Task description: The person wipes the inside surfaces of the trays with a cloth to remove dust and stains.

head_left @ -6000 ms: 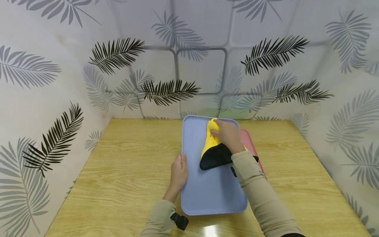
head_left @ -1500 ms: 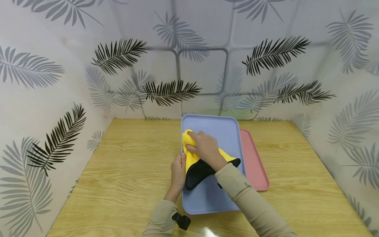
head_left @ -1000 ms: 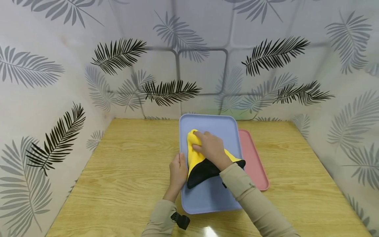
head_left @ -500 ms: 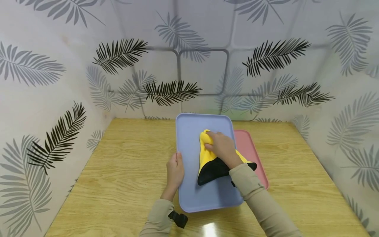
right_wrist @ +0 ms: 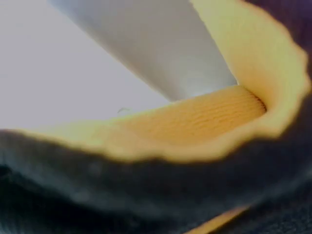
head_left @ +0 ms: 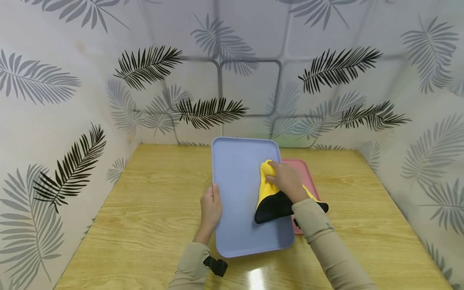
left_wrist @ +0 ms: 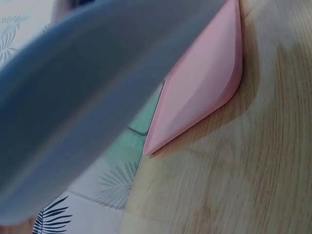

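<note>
My left hand (head_left: pixel 211 207) grips the left edge of a light blue tray (head_left: pixel 237 201), thumb on its rim. The tray is held up over the table; the left wrist view shows the tray (left_wrist: pixel 97 92) tilted, clear of the wood. At its right side, my right hand (head_left: pixel 288 181) holds a yellow cleaning cloth (head_left: pixel 266 187) with a black border, bunched under the fingers against the tray face. One black corner hangs past the tray's right edge. Close up in the right wrist view, the cloth (right_wrist: pixel 195 126) curves across the frame, hiding the fingers.
A pink tray (head_left: pixel 301 167) lies on the wooden table (head_left: pixel 156 193), partly covered by the blue tray and right arm. A cloth backdrop (head_left: pixel 250 88) with a leaf print stands behind the table and along both sides.
My right hand has wiped the cloth from the tray's left edge across to its right. The blue tray has shifted slightly left with my left hand, still gripped.
</note>
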Tool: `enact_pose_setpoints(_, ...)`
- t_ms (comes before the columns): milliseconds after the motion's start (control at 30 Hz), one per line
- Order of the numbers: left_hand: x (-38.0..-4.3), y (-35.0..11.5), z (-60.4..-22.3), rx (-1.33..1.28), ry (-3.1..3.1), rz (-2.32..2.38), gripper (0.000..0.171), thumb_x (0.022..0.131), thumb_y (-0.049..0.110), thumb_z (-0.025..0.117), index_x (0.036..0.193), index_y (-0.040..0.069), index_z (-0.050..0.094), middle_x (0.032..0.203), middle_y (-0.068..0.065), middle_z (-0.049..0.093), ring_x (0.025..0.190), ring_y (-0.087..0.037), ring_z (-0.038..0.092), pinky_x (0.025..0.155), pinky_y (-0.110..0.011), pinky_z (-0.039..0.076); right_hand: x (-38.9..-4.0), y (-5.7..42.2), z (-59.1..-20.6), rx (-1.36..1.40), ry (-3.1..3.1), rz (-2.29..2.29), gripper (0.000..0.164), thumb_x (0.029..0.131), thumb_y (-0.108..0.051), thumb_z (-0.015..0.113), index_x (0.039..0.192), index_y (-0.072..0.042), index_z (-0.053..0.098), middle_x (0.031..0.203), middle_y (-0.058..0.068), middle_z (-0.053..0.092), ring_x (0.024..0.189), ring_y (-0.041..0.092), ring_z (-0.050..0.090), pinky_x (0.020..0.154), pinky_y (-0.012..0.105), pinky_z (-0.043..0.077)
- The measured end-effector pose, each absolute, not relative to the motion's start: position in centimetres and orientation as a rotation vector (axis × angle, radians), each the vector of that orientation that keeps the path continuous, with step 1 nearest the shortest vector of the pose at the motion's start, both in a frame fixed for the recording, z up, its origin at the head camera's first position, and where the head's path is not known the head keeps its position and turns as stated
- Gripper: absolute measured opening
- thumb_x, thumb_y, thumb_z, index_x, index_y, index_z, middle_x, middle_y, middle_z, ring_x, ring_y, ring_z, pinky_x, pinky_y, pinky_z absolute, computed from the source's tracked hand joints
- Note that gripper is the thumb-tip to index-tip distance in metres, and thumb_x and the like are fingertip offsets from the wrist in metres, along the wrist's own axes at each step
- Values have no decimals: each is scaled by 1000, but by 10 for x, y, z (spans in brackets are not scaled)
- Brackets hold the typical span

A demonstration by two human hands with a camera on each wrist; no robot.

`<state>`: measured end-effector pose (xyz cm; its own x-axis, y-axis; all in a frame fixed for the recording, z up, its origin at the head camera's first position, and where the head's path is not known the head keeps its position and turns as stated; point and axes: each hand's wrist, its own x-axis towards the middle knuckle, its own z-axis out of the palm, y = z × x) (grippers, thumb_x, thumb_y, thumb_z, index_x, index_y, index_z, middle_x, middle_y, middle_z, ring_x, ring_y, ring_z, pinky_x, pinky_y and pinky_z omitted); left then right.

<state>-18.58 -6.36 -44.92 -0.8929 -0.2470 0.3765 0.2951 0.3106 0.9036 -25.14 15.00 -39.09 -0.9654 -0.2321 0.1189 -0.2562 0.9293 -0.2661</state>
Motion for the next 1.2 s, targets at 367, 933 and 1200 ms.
enact_pose_setpoints(367, -186, -68, -449, -45, -2120, -1621, 34, 97, 13, 37, 63, 7, 37, 53, 4, 28, 45, -4, 26, 42, -21, 24, -254, 167, -394, 325, -2998, 451, 42, 79, -20, 66, 116, -1, 55, 94, 16, 60, 68, 25, 48, 61, 35, 37)
enact_pose_setpoints(933, -184, -64, -446, -61, -2113, -1645, 34, 96, 9, 36, 62, 8, 35, 53, 4, 28, 45, -7, 25, 42, -20, 22, -249, 161, -400, 406, -2938, 549, 49, 80, -25, 67, 120, 0, 53, 106, 18, 59, 78, 27, 54, 66, 36, 42)
enact_pose_setpoints(1200, -182, -60, -445, -45, -2110, -1633, 33, 95, 7, 38, 62, 7, 36, 53, 4, 27, 45, -6, 25, 42, -20, 22, -242, 138, -396, 446, -2931, 503, 49, 80, -31, 66, 122, -7, 54, 104, 16, 60, 77, 27, 56, 58, 37, 43)
